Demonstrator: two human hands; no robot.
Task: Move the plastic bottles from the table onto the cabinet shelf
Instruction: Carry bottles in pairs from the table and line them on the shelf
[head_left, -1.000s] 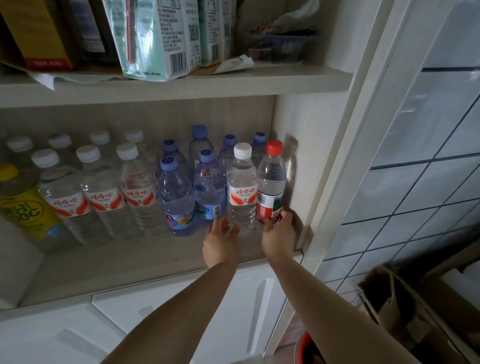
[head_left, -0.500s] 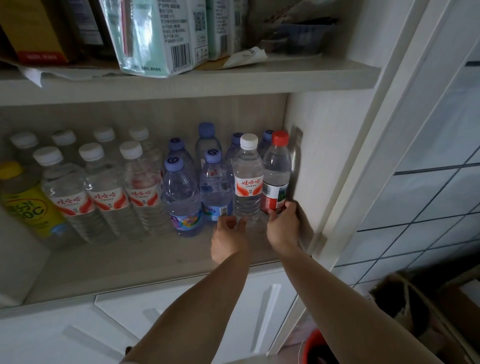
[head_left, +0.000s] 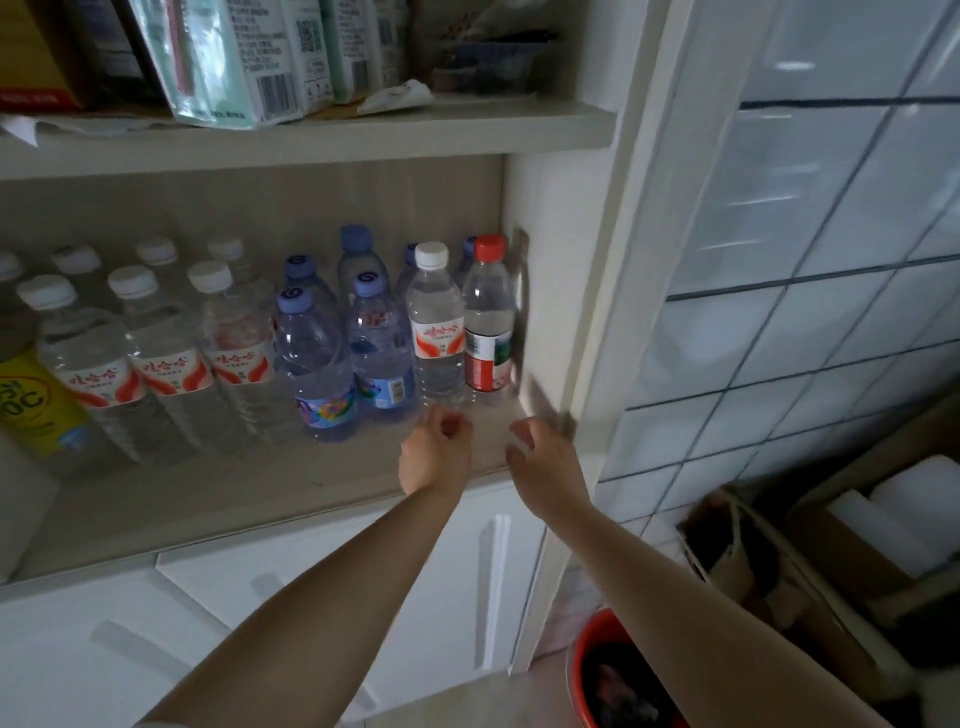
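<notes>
Standing upright on the cabinet shelf (head_left: 218, 499), the white-capped bottle (head_left: 435, 327) and red-capped bottle (head_left: 487, 317) sit just beyond the left hand (head_left: 434, 452) and right hand (head_left: 540, 457), whose loosely curled fingers hold nothing, clear of both.

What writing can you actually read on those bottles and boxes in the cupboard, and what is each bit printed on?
"娃哈哈": red-and-white labels of the white-capped bottles.
"C": yellow bottle, partly cut off.
"G"-like mark: blue caps.
Red-capped bottle: label print too blurred to read.
Cartons on the upper shelf: barcodes and QR codes, text too small.
</notes>
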